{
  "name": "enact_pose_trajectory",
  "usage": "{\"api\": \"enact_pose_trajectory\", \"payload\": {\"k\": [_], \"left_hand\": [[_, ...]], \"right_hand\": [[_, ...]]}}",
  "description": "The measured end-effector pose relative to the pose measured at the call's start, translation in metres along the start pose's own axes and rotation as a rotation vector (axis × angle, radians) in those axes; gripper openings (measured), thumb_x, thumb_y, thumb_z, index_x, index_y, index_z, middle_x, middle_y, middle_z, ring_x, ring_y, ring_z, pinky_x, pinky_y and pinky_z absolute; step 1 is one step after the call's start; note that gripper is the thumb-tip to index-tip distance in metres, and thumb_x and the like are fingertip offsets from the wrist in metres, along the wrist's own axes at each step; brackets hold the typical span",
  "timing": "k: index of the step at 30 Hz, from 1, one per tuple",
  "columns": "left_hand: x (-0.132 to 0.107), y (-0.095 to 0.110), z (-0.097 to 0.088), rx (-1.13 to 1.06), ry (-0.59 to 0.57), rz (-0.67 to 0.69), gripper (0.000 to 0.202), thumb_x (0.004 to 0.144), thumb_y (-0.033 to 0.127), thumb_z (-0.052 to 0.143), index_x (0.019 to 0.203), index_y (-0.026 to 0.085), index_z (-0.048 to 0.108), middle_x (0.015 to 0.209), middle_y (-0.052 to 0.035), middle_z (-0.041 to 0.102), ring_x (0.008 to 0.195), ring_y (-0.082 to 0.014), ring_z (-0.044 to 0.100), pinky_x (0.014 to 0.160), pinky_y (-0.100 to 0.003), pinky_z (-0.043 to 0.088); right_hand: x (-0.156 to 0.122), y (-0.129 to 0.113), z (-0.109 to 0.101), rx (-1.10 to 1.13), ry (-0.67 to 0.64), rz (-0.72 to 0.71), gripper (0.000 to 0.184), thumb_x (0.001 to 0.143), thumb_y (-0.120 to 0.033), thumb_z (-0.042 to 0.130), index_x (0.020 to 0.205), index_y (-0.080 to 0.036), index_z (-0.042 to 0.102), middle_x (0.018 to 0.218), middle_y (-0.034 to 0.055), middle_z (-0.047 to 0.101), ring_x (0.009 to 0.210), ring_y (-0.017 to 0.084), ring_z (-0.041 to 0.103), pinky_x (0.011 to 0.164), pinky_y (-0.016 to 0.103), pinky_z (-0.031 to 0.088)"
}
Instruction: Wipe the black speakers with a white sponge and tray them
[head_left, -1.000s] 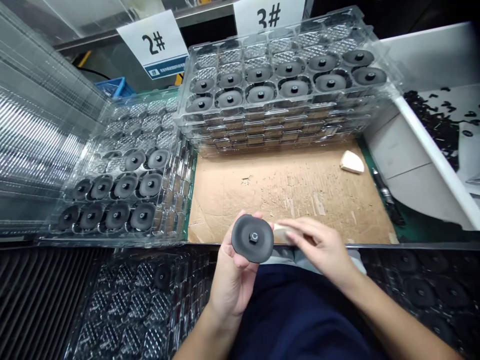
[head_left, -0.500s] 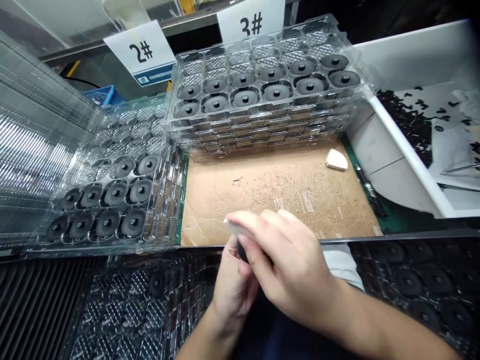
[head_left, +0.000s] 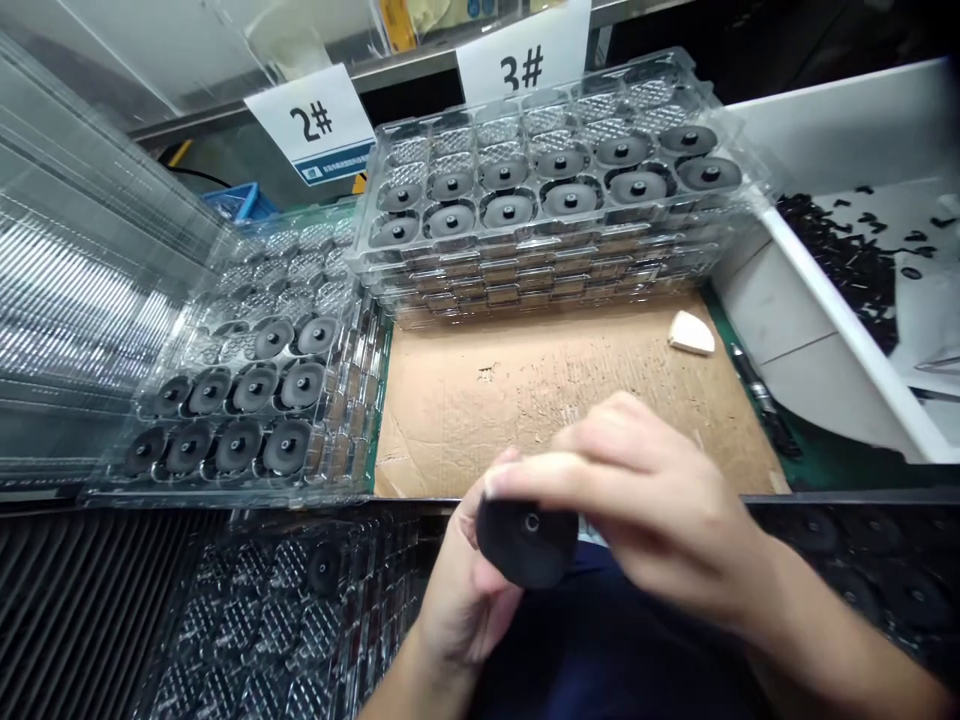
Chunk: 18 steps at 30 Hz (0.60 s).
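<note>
A cardboard sheet (head_left: 570, 400), scuffed and torn at its surface, was laid directly ahead of the hands on a green mat (head_left: 817, 462). A matte black disc (head_left: 525, 540) with a raised central hub and a metal-ringed bore was held just above the near edge of the sheet. The disc was supported from below by the left hand (head_left: 465, 590), which was cupped around its lower rim. The right hand (head_left: 645, 510) was closed narrowly over its upper edge, with the fingers lying across the rim. Whether a second item was held in the right hand could not be determined.

Beyond the hands, a stack of clear thermoformed trays (head_left: 555, 270) was placed on the far edge of the sheet, and round black discs were seated in its pockets. A second clear tray (head_left: 247, 400), partly filled with similar discs, was positioned forward and to the left of the hands. A white wedge-shaped pad (head_left: 691, 333) lay on the sheet, forward and to the right. A dark pen-like tool (head_left: 761, 405) lay on the mat beside the sheet. Black scraps (head_left: 847, 255) were held in a white bin (head_left: 817, 300) farther right. Printed cards marked "2#" (head_left: 311, 125) and "3#" (head_left: 523, 55) stood at the far side.
</note>
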<state>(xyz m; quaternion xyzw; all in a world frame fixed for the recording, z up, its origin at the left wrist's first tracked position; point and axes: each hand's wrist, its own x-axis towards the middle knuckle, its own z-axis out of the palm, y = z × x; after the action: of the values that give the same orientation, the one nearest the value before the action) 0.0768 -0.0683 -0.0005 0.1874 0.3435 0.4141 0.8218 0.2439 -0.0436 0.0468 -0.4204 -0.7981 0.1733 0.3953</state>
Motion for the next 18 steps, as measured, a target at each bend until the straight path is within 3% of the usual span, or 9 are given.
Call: {"api": "enact_pose_trajectory", "payload": {"k": [5,9,13,18], "left_hand": [[0.000,0.005,-0.006,-0.144,-0.155,-0.046,0.061,0.055,0.044,0.082,0.112,0.038,0.063,0.132,0.0006,0.057,0.111,-0.0273,0.060,0.083,-0.031,0.055],[0.003,0.005,-0.011,-0.206,-0.202,-0.058,0.059,0.060,0.040,0.080,0.116,0.035,0.061,0.131,-0.0004,0.059,0.112,-0.0245,0.060,0.082,-0.027,0.055],[0.003,0.007,-0.010,-0.199,-0.194,-0.091,0.056,0.062,0.036,0.080,0.115,0.034,0.061,0.128,-0.0011,0.061,0.111,-0.0229,0.061,0.082,-0.026,0.055],[-0.002,0.010,0.004,-0.156,-0.140,-0.135,0.051,0.061,0.028,0.082,0.109,0.035,0.065,0.118,0.0013,0.067,0.105,-0.0205,0.064,0.079,-0.024,0.055]], "right_hand": [[-0.038,0.023,0.004,0.139,0.156,0.558,0.021,0.090,-0.028,0.053,0.107,-0.029,0.066,0.098,0.0011,0.069,0.085,0.017,0.063,0.069,0.027,0.048],[-0.076,0.026,0.021,0.301,0.059,0.835,0.026,0.088,-0.041,0.054,0.103,-0.026,0.069,0.105,0.0032,0.070,0.095,0.022,0.065,0.075,0.032,0.054],[-0.087,0.026,0.033,0.320,-0.068,0.854,0.027,0.088,-0.041,0.053,0.104,-0.026,0.069,0.108,0.0039,0.069,0.100,0.024,0.065,0.078,0.035,0.055],[-0.065,0.010,0.010,0.155,0.118,0.731,0.022,0.090,-0.034,0.053,0.107,-0.029,0.066,0.107,0.0019,0.069,0.093,0.021,0.066,0.065,0.027,0.055]]}}
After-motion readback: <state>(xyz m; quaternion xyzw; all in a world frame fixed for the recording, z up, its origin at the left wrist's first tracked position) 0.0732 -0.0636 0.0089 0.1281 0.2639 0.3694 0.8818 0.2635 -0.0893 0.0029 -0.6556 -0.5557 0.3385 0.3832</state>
